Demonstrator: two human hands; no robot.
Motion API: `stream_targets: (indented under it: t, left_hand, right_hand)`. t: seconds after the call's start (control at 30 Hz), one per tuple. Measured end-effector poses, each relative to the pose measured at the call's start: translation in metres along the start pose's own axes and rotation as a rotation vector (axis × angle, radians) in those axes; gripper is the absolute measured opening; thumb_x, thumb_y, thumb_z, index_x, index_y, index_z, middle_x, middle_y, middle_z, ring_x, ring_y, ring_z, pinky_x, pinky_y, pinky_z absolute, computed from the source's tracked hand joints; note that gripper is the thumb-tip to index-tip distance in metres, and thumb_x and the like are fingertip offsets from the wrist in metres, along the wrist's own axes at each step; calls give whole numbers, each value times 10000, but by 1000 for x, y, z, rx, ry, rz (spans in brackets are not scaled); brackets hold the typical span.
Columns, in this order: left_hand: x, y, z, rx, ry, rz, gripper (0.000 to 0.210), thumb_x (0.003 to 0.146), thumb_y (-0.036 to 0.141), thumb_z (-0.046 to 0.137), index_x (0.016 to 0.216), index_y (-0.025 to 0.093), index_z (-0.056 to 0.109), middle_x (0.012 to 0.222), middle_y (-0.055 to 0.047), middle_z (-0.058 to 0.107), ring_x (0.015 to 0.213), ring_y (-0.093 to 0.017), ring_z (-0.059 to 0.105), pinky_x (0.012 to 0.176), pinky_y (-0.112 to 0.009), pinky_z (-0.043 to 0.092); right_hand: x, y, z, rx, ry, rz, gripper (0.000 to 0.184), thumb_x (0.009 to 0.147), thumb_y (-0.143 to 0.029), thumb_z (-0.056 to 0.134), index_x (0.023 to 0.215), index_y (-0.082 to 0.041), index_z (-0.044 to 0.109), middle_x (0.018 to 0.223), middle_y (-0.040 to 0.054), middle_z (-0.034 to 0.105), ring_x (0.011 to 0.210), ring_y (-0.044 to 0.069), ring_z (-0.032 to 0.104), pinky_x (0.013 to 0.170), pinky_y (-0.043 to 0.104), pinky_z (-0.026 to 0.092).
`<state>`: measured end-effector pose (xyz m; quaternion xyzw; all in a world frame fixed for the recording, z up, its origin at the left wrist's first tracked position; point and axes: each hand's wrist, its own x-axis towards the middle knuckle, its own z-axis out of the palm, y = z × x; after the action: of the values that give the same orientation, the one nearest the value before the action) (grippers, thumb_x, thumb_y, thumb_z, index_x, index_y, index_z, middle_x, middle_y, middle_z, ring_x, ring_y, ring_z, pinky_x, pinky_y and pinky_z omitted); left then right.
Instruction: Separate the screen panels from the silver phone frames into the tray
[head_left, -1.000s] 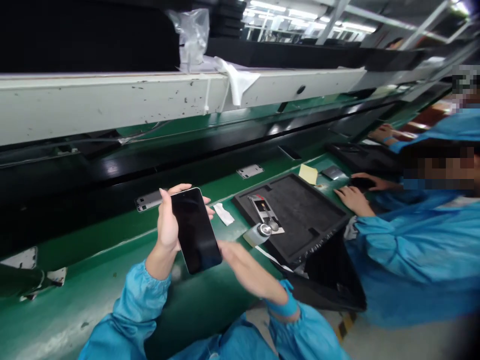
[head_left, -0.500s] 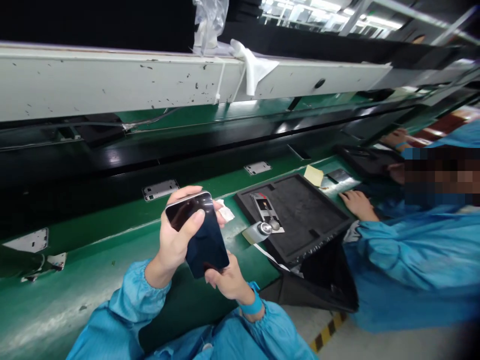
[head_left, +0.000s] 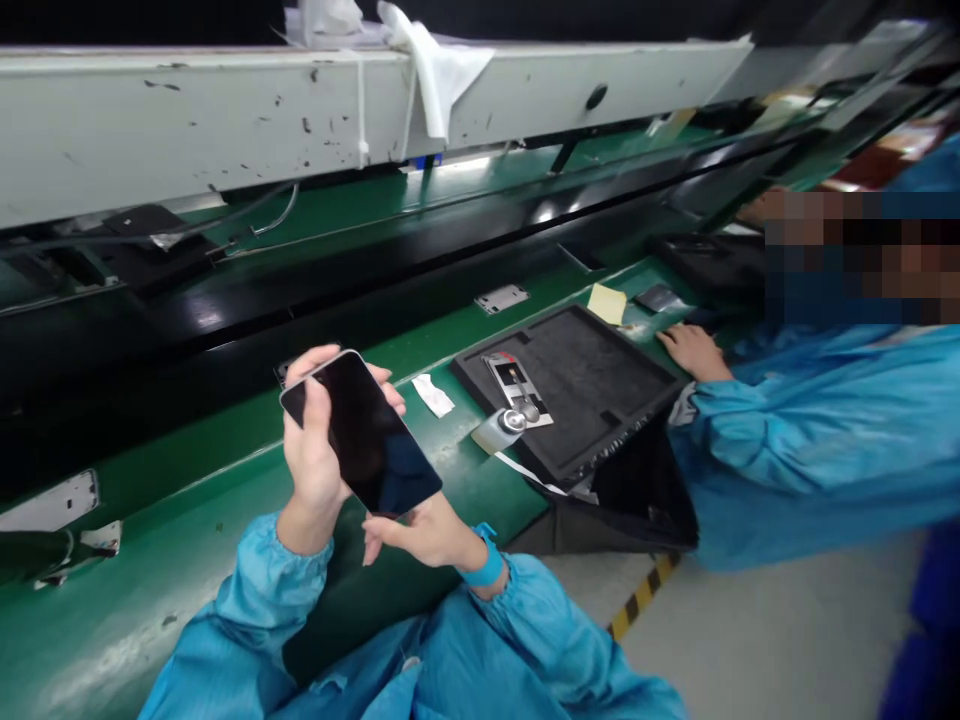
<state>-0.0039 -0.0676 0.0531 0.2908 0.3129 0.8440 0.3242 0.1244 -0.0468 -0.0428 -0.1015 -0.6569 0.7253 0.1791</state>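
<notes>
A smartphone point(head_left: 367, 440) with a dark glossy screen is held slanted above the green bench, screen towards me. My left hand point(head_left: 311, 465) is closed around its upper part, the thumb over the left edge and fingertips showing past the right edge. Down at the bottom end, my right hand point(head_left: 427, 530) grips the phone, thumb along the lower edge; its other fingers are mostly hidden behind. A crumpled white wipe point(head_left: 433, 396) lies on the bench just right of the phone. Beside it stands a small bottle point(head_left: 499, 430) with a metal top, tilted in the view.
A black foam tray point(head_left: 600, 380) to the right bears a flat metal phone part point(head_left: 517, 388). Phone-sized plates, one of them a grey plate point(head_left: 502, 298), lie along the dark conveyor. A co-worker's hand point(head_left: 694, 350) rests beyond the tray, near a yellow note point(head_left: 606, 304).
My left thumb has slid off the screen's upper middle to the phone's left edge. The phone has turned and shifted left, uncovering more of the wipe. The camera view has shifted too.
</notes>
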Motion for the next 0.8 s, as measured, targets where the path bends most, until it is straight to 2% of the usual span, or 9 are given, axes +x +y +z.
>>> stream_targets:
  t: [0.1, 0.23, 0.37, 0.43, 0.53, 0.6, 0.63, 0.7, 0.8]
  left_hand:
    - [13, -9, -2, -18, 90, -58, 512, 996, 738, 605, 1193, 265, 616, 876, -28, 788, 699, -187, 765, 655, -313, 658]
    - [25, -15, -6, 3, 149, -138, 607, 992, 811, 516, 1234, 263, 609, 859, -41, 793, 665, -206, 767, 624, -319, 648]
    - [29, -23, -8, 31, 198, -165, 697, 985, 854, 449, 1264, 235, 609, 869, -84, 810, 666, -243, 786, 648, -366, 664]
    - [30, -29, -9, 54, 210, -169, 697, 989, 851, 443, 1223, 218, 619, 869, -107, 818, 671, -261, 793, 650, -392, 672]
    - [37, -43, -12, 78, 219, -209, 628, 1032, 790, 433, 1141, 203, 626, 852, -116, 820, 660, -266, 799, 648, -406, 677]
    - [48, -55, -14, 78, 252, -256, 574, 1085, 714, 386, 1115, 196, 629, 836, -109, 815, 657, -251, 801, 660, -391, 674]
    - [57, -62, -14, 75, 285, -286, 557, 1107, 678, 359, 1110, 193, 632, 827, -103, 811, 659, -240, 799, 669, -378, 670]
    - [79, -81, -14, 73, 362, -347, 544, 1134, 627, 318, 1107, 187, 637, 817, -98, 802, 676, -223, 798, 692, -357, 660]
    - [122, -122, -9, 74, 448, -410, 529, 1150, 576, 321, 1127, 161, 648, 845, -108, 791, 759, -228, 805, 734, -362, 656]
  right_hand:
    - [3, 0, -11, 40, 46, -32, 591, 914, -761, 706, 774, -188, 741, 582, 38, 723, 609, 209, 738, 672, 348, 635]
    - [0, -7, -39, 39, 103, -39, 792, 1004, -854, 432, 678, -193, 722, 571, 70, 723, 616, 213, 729, 722, 364, 618]
    - [-1, -6, -48, 20, 167, 63, 845, 968, -903, 416, 572, -194, 651, 420, 26, 594, 396, 148, 563, 541, 295, 504]
    - [0, -2, -48, 42, 202, 83, 856, 952, -927, 398, 563, -197, 619, 400, 7, 553, 366, 131, 513, 523, 291, 479]
    - [-9, -3, -61, 13, 194, 34, 897, 939, -956, 356, 684, -164, 692, 531, 49, 655, 478, 154, 607, 593, 313, 519]
    - [-26, -10, -85, -53, 230, -29, 891, 946, -942, 388, 829, -141, 761, 628, 66, 711, 563, 174, 660, 637, 328, 540]
    - [-38, -14, -102, -90, 287, -56, 867, 957, -923, 414, 891, -140, 781, 652, 66, 723, 588, 181, 674, 647, 332, 544]
    - [-63, -22, -142, -157, 471, -83, 821, 990, -880, 424, 938, -150, 796, 658, 61, 725, 611, 195, 688, 649, 335, 543]
    - [-91, -22, -209, -297, 782, -73, 863, 1005, -889, 313, 882, -171, 775, 629, 65, 701, 608, 206, 685, 640, 338, 533]
